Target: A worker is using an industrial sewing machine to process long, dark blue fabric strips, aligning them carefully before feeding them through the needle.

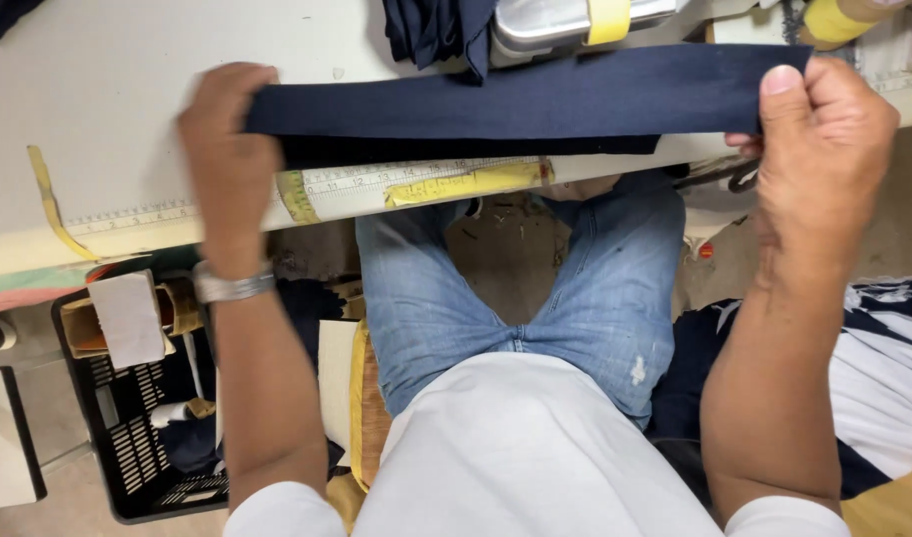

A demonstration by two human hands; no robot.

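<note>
While the left hand [229, 164] pinches one end, the right hand [824, 149] clamps the navy fabric strip [516, 99] taut.

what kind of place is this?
Likely a tailoring or sewing workshop: both hands stretch a navy fabric strip over a work table with a measuring tape along its edge, and a metal sewing machine part sits behind.

Both hands, left [227, 149] and right [824, 149], pinch the ends of a navy strip [516, 99] stretched across the worktop [98, 109] edge.
</note>
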